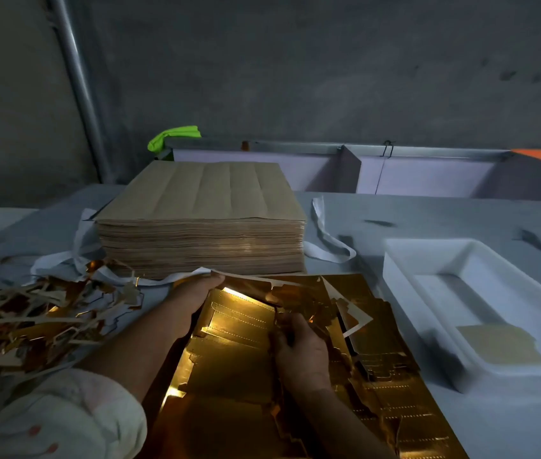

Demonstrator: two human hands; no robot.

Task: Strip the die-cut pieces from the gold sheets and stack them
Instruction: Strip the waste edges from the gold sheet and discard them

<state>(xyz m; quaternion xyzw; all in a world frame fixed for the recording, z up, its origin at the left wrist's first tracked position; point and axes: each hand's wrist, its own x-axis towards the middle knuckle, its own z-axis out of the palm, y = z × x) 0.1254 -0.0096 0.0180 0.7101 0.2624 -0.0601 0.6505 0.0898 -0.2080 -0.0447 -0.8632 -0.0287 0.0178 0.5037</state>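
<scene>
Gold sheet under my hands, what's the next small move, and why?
Probably pull the crumpled trim free with the right hand while the left hand holds the gold sheet down: the right pinches that trim, which lies across the sheet's middle, and the left grips its far edge.

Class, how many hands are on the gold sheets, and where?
2. The left hand grips the top sheet's far edge near the stack; the right hand pinches its middle.
</scene>
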